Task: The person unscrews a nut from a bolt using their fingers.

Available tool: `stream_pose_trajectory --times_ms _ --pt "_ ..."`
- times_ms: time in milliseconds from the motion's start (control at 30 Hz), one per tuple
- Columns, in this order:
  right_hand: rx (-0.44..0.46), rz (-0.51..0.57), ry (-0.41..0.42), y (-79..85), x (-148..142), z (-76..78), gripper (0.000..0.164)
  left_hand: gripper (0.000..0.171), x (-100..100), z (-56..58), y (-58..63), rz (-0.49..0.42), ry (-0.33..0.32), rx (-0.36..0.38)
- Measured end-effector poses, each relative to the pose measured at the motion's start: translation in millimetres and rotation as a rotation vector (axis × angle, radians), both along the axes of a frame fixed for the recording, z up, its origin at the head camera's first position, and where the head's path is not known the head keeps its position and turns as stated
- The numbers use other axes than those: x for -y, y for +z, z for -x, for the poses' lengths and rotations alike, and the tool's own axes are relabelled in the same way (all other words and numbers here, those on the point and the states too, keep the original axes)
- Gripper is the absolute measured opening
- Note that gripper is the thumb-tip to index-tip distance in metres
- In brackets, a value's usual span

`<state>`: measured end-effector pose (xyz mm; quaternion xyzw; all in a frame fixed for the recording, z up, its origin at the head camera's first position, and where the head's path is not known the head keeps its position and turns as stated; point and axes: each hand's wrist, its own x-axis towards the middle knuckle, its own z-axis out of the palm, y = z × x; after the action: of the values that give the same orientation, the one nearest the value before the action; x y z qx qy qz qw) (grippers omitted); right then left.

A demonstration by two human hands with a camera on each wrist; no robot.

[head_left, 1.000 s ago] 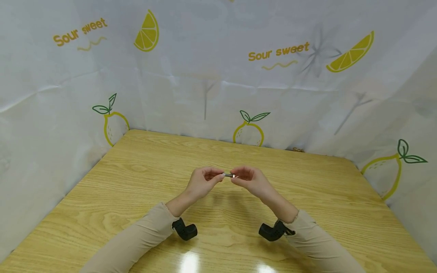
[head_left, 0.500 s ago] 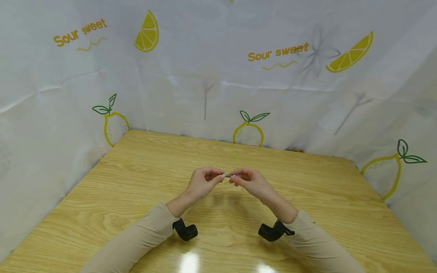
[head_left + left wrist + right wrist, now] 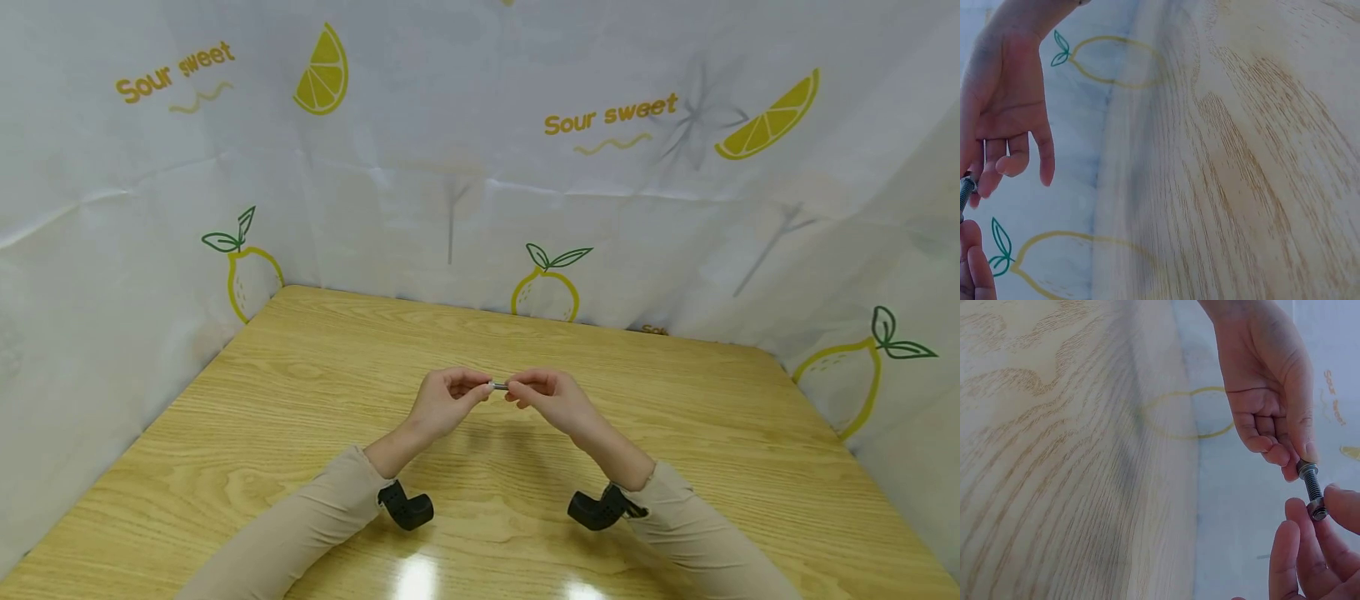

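A steel bolt with a threaded shank is held level between both hands above the table. Thumb and fingers of my right hand pinch its head end, where a wider ring shows by the fingertips in the right wrist view. On the opposite end sits a nut, pinched by the thumb and fingers of my left hand. A little of the shank's tip pokes out past the nut. Just a short stretch of bolt shows between the hands in the head view; at the left wrist it is partly cut off by the frame's edge.
Beneath the hands lies a wood-grain table. A white cloth printed with lemons surrounds its back and sides. A black wrist camera hangs below the left cuff, and another black camera below the right.
The right fingers and thumb have shifted on the bolt's head, moving left and then slightly back, and now close around it. The left hand has stayed put on the nut.
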<state>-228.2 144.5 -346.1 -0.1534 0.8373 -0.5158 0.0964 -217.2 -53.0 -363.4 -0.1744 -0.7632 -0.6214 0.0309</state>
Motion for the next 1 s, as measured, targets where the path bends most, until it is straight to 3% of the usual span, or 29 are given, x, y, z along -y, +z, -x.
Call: stream_pose_trajectory --times_ms 67,267,400,667,1000 --pt "-0.012 0.012 -0.006 -0.1 -0.4 -0.4 0.03 0.022 0.5 5.7 -8.0 -0.014 -0.008 -0.004" --pt "-0.019 0.038 -0.001 0.5 0.0 -0.7 0.036 0.021 0.3 6.9 -8.9 -0.021 -0.013 0.002" --pt "0.004 0.0 -0.001 0.7 1.5 0.2 0.038 0.02 0.2 6.9 -8.9 -0.018 -0.001 0.014" --pt "-0.017 0.04 0.01 -1.0 -0.9 0.5 0.028 0.021 0.9 6.3 -8.9 -0.016 -0.007 0.003" --pt "-0.003 0.017 0.02 -0.3 0.4 1.2 0.039 0.021 0.9 7.0 -9.2 -0.009 -0.004 0.007"
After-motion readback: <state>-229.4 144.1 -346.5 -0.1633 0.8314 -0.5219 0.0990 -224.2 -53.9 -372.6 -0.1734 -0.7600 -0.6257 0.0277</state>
